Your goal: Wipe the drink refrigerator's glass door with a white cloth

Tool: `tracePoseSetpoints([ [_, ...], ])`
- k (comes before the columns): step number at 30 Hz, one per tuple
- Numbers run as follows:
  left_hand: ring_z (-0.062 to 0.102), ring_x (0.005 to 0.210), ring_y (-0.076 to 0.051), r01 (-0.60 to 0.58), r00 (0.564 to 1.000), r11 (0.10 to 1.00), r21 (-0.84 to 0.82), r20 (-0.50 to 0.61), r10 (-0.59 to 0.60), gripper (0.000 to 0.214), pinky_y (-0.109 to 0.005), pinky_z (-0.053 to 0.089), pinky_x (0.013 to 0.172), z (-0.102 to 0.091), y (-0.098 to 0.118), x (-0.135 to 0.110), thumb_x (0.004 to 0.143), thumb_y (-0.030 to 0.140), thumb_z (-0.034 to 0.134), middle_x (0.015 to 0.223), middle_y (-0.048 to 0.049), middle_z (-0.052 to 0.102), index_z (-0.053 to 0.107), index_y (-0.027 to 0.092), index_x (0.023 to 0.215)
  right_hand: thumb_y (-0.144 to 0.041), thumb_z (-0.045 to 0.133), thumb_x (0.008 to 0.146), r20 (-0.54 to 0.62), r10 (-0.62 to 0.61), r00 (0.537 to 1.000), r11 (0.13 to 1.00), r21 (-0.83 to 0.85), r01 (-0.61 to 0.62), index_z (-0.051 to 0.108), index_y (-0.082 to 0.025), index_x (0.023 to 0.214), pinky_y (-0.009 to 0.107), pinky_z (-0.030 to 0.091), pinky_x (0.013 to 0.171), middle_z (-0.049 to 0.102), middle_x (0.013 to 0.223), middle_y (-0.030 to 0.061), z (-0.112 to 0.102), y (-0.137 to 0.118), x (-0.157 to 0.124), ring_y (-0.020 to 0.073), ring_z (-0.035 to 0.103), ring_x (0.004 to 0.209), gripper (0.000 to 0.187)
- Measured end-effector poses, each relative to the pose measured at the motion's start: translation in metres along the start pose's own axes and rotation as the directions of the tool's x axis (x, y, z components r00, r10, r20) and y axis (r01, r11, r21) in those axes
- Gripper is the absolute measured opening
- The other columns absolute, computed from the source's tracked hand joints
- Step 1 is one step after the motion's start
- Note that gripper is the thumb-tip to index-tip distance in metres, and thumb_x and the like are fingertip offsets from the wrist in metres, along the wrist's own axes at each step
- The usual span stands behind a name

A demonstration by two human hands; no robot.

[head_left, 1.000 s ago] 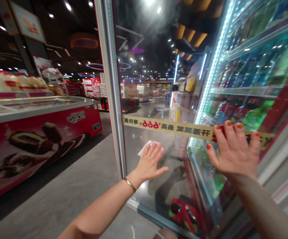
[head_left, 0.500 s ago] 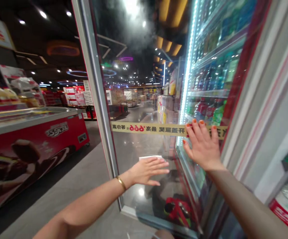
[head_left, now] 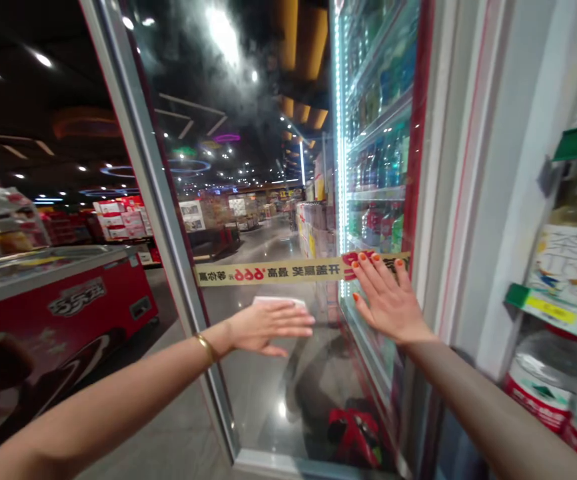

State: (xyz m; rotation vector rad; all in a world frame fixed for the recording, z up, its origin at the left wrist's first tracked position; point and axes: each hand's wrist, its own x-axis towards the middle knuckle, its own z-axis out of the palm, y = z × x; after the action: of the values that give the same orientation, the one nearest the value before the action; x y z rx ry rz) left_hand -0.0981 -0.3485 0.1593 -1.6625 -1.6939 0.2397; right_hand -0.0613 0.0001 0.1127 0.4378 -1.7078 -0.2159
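My left hand (head_left: 271, 327), with a gold bracelet at the wrist, lies flat with fingers stretched over a white folded wipe (head_left: 279, 301). It holds the wipe against a glass door (head_left: 248, 393); most of the wipe is hidden, and I cannot tell if it is paper or cloth. My right hand (head_left: 388, 300), with orange nails, rests open and spread against the glass near the frame on the right. Its fingertips overlap a yellow printed strip (head_left: 268, 273) that crosses the door. The strip's lettering reads mirrored.
Through the glass, lit shelves of drinks (head_left: 378, 153) stand on the right. A red chest freezer (head_left: 93, 313) is at the left. Shelves with large bottles (head_left: 543, 380) and a carton-like pack (head_left: 568, 263) flank my right arm. Red shoes or a similar red item (head_left: 353, 433) show low in the glass.
My left hand and the wipe have moved up the glass. My right hand stays near the same spot on the door. The view has turned right, showing more of the right-hand shelves.
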Motion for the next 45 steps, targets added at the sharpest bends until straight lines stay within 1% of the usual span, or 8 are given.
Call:
tracePoseSetpoints([
  [3,0.022,0.172,-0.024,0.353,0.922,0.932,0.082,-0.202,-0.331,0.085,-0.05,0.006,0.145,-0.052,-0.061,0.005,0.108,0.064,0.049,0.182,-0.0021,0.032,0.015,0.032,0.179,-0.038,0.062,0.104,-0.015,0.027,1.0,0.999,-0.019,-0.027,0.013,-0.023,0.179,0.051,0.004,0.143,0.043,0.177,0.0092,0.001,0.0,0.0,0.0235,0.03,0.17,0.091],
  [7,-0.003,0.175,-0.027,0.801,0.476,0.599,-0.005,-0.6,-0.643,0.087,-0.057,-0.007,0.143,-0.063,-0.091,0.037,0.11,0.064,0.041,0.187,-0.0065,0.014,0.006,0.024,0.18,-0.038,0.061,0.105,-0.013,0.056,0.998,0.998,-0.03,-0.057,0.016,-0.023,0.179,0.05,0.003,0.143,0.043,0.177,0.0091,0.001,-0.003,-0.003,0.0237,0.031,0.169,0.088],
  [13,0.013,0.174,-0.015,0.057,0.996,0.975,0.215,-0.081,-0.04,0.08,-0.038,-0.005,0.144,0.024,0.008,0.036,0.108,0.06,0.053,0.176,0.0026,0.043,0.027,0.027,0.176,-0.04,0.057,0.106,0.039,0.079,0.996,0.996,-0.053,-0.077,0.016,-0.014,0.178,0.061,0.005,0.141,0.031,0.182,0.016,0.0,-0.002,-0.002,0.0296,0.019,0.173,0.087],
  [22,0.004,0.175,-0.025,0.609,0.743,0.757,0.237,-0.503,-0.441,0.085,-0.055,-0.004,0.144,-0.04,-0.068,0.106,0.11,0.057,0.048,0.185,-0.0084,0.02,0.012,0.022,0.179,-0.036,0.058,0.105,-0.006,0.066,0.998,0.996,-0.067,-0.067,0.015,-0.014,0.179,0.059,0.009,0.143,0.031,0.182,0.0129,0.001,-0.007,0.001,0.0265,0.018,0.174,0.088],
  [28,0.022,0.171,-0.012,-0.142,0.988,0.97,0.196,0.089,0.126,0.069,-0.035,0.003,0.144,0.002,-0.021,0.107,0.111,0.054,0.039,0.181,0.0055,0.034,0.029,0.032,0.176,-0.03,0.061,0.098,-0.141,0.075,0.987,0.994,-0.067,-0.085,0.008,-0.002,0.177,0.068,0.029,0.137,0.003,0.186,0.0212,0.005,-0.008,-0.007,0.0358,0.011,0.174,0.099],
  [36,0.004,0.175,-0.025,0.476,0.821,0.861,0.178,-0.44,-0.363,0.082,-0.055,-0.007,0.142,-0.081,-0.096,0.173,0.111,0.057,0.04,0.187,-0.0066,0.017,0.014,0.019,0.178,-0.022,0.062,0.096,-0.201,0.103,0.974,0.99,-0.069,-0.12,0.006,-0.003,0.177,0.065,0.032,0.138,0.0,0.186,0.0203,0.005,-0.011,-0.009,0.0339,0.009,0.175,0.1],
  [42,0.03,0.169,-0.011,-0.122,0.992,0.945,0.303,0.019,0.122,0.065,-0.034,0.002,0.143,-0.011,-0.034,0.08,0.111,0.054,0.042,0.174,0.006,0.048,0.038,0.034,0.172,-0.03,0.059,0.101,-0.152,0.086,0.985,0.994,-0.058,-0.096,0.019,-0.011,0.178,0.057,0.009,0.145,0.023,0.185,0.0124,0.001,-0.012,-0.006,0.0258,0.011,0.175,0.089],
  [45,0.027,0.171,-0.02,0.188,0.981,0.909,0.373,-0.111,-0.157,0.076,-0.045,0.002,0.144,-0.038,-0.062,0.025,0.108,0.06,0.051,0.178,0.0014,0.041,0.031,0.032,0.175,-0.029,0.06,0.101,-0.076,0.103,0.992,0.993,-0.05,-0.107,0.032,-0.017,0.175,0.058,0.001,0.144,0.038,0.18,0.0083,-0.002,-0.011,-0.005,0.0245,0.007,0.175,0.08],
])
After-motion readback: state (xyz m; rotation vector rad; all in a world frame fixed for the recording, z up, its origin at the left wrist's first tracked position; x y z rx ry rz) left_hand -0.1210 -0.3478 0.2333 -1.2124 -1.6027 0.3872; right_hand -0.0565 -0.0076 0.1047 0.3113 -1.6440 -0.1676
